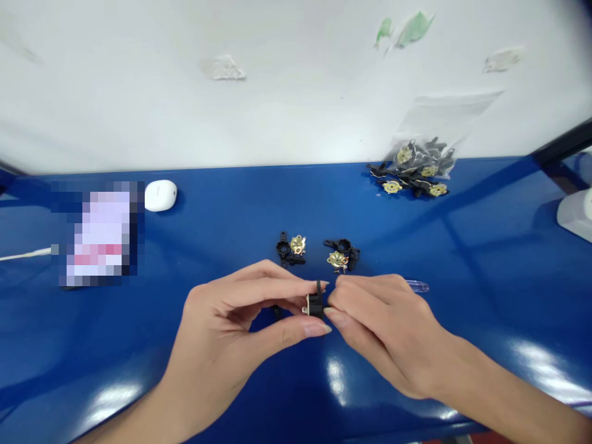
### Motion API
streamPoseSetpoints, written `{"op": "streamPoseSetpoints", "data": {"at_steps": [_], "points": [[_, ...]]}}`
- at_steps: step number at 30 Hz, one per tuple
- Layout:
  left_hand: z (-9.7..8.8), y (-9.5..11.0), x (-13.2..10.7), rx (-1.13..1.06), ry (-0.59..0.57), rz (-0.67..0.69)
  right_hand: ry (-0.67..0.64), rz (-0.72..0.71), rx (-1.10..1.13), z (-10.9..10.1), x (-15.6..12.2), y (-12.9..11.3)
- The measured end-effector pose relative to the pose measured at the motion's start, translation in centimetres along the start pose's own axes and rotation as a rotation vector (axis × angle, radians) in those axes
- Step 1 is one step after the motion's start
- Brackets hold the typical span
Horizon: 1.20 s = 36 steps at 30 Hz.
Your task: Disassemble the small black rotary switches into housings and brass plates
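Note:
Between the thumb and fingers of my left hand (250,314) is a small black plastic part (315,304) with a thin brass-coloured plate on its left side. My right hand (379,327) is closed right beside it, fingertips at the part's right side. A clear purple handle end (419,286) shows behind that hand, apparently of a screwdriver in its grip; the shaft is mostly hidden. Just beyond my hands lie two small groups of pieces: black rings (283,248) with brass discs (298,245), and another black ring (343,245) with a brass disc (338,259) and tiny screws.
At the back right, a clear plastic bag (444,123) leans on the white wall, with several black and brass parts (392,186) in and before it. A blurred-out phone (102,234) and a white case (161,195) lie left. A white container (576,213) stands far right.

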<state>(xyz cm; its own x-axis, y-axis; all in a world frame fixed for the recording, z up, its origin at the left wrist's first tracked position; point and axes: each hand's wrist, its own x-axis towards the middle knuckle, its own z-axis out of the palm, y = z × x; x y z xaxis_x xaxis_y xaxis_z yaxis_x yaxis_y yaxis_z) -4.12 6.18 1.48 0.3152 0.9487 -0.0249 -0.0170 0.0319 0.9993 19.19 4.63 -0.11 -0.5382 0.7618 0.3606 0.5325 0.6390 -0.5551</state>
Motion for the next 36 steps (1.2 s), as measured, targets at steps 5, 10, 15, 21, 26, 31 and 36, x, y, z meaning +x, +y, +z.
{"op": "streamPoseSetpoints", "data": {"at_steps": [5, 10, 15, 21, 26, 31, 36], "points": [[0.0, 0.1, -0.1, 0.058, -0.008, 0.038, -0.064, 0.095, 0.210, -0.3, -0.3, -0.1], [-0.1, 0.3, -0.4, 0.187, 0.000, 0.118, -0.153, 0.259, 0.381, -0.6, -0.8, -0.2], [-0.2, 0.2, -0.5, 0.227, 0.028, 0.138, -0.172, 0.332, 0.397, -0.5, -0.7, -0.3], [0.1, 0.2, -0.1, 0.138, 0.044, 0.102, -0.038, 0.197, 0.351, -0.3, -0.3, -0.4], [0.0, 0.0, -0.2, 0.201, 0.032, 0.146, -0.194, 0.392, 0.463, -0.7, -0.7, -0.3], [-0.2, -0.2, -0.5, 0.322, 0.029, 0.244, -0.191, 0.478, 0.617, -0.7, -1.0, -0.4], [-0.1, 0.1, -0.5, 0.399, 0.014, 0.324, -0.172, 0.526, 0.681, -0.4, -1.0, -0.5]]}}
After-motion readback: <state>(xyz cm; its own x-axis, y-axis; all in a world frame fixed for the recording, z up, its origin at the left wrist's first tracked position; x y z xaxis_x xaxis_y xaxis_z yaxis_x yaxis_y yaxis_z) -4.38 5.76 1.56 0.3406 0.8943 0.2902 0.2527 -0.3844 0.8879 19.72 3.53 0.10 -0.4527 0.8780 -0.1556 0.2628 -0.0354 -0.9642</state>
